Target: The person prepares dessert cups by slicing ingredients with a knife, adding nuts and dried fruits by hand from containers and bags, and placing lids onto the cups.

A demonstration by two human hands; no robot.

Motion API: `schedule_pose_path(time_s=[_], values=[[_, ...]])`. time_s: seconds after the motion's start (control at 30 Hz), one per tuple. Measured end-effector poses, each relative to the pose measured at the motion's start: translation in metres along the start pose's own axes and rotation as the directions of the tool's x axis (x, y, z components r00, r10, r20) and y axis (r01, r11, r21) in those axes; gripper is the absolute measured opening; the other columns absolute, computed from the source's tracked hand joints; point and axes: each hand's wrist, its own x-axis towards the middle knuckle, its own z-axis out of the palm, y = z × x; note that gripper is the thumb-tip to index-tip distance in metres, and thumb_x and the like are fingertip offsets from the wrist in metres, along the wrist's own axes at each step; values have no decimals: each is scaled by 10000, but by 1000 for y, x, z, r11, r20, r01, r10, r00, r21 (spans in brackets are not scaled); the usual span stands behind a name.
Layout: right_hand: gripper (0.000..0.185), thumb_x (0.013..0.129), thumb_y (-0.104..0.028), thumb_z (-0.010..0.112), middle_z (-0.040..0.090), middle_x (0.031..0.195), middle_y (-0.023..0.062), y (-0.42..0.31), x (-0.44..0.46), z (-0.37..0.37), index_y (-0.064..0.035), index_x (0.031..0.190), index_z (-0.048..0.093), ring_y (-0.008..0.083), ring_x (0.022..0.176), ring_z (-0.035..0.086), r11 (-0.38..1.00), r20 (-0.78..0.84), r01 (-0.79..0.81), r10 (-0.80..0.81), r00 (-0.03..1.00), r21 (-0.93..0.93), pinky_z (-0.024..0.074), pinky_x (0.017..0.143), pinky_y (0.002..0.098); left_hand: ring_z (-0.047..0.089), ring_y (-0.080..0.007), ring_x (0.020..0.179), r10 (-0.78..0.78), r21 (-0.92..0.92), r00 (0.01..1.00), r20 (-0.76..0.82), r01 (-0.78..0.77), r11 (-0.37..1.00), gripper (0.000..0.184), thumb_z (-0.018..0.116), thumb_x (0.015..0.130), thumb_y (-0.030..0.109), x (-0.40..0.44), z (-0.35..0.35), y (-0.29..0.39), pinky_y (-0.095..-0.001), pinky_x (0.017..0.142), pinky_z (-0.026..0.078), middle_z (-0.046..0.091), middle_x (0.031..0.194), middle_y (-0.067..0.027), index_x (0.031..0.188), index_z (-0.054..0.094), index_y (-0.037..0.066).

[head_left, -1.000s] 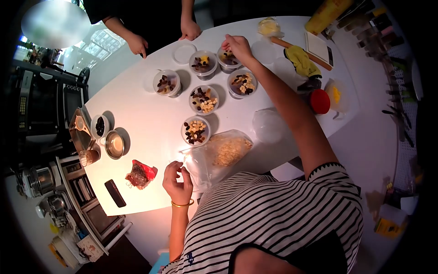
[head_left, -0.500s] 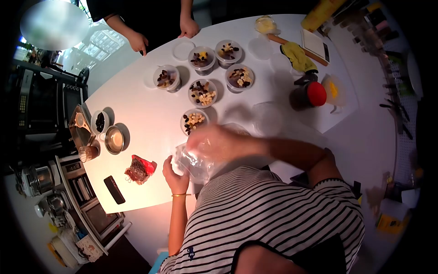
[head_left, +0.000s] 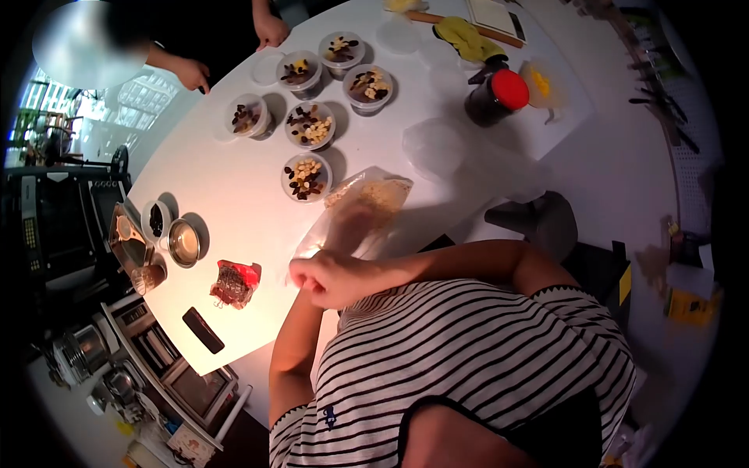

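Observation:
A clear plastic bag (head_left: 386, 195) of pale nuts lies near the table's front edge. My right hand (head_left: 331, 279) is closed at the bag's mouth, crossing over my left wrist. My left hand (head_left: 351, 225) shows blurred through the plastic, apparently inside the bag; its fingers cannot be made out. Just beyond the bag stands a clear cup (head_left: 307, 177) topped with nuts and dark raisins. Behind it are several similar cups, among them one with nuts and raisins (head_left: 310, 125) and one at the right (head_left: 367, 87).
A red-lidded jar (head_left: 491, 101), clear lids (head_left: 433, 148) and yellow gloves (head_left: 468, 40) are on the right. On the left are a metal bowl (head_left: 184, 242), a red packet (head_left: 236, 284) and a phone (head_left: 204, 330). Another person's hands (head_left: 271, 31) rest at the far edge.
My right hand has come back from the far cups to the bag's mouth. My left hand has moved from beside the bag to within its outline. The view has shifted.

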Motion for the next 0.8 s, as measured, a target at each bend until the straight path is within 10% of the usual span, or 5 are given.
schedule_pose_path(time_s=[0.1,0.3,0.63,0.7,0.8], values=[[199,638,35,529,469,534,58,-4,-2,1,-48,796,441,205,485,494,997,100,-29,36,994,-71,377,467,327,540,-360,940,550,929,771,320,-370,-23,397,674,695,253,34,21,-28,-422,772,454,533,1135,-183,1037,586,71],[204,639,33,537,474,523,53,11,-14,0,-38,808,447,204,492,500,999,125,-39,40,991,-10,387,487,318,602,-275,792,508,888,729,459,-386,-250,256,631,742,298,55,17,-72,-460,689,467,613,862,-106,894,596,96],[151,645,-6,543,529,570,54,6,-7,-14,-45,785,502,214,559,541,994,106,-106,109,988,-28,409,519,334,588,-250,594,298,929,954,36,-142,342,273,500,879,295,43,25,-41,-371,562,486,587,671,-87,762,572,59],[154,644,-4,545,524,564,55,5,-4,-17,-45,787,504,210,553,538,995,112,-93,97,989,-42,408,516,333,564,-154,610,-47,273,996,-76,66,960,216,486,892,250,37,16,-40,-275,537,464,521,615,-33,890,615,77],[156,643,5,548,509,550,53,7,1,-21,-40,785,504,194,534,523,994,105,-111,111,988,-6,402,511,322,535,-133,580,-707,-150,705,51,706,693,175,565,840,225,28,-6,1,-245,538,445,509,579,-19,748,578,77]])
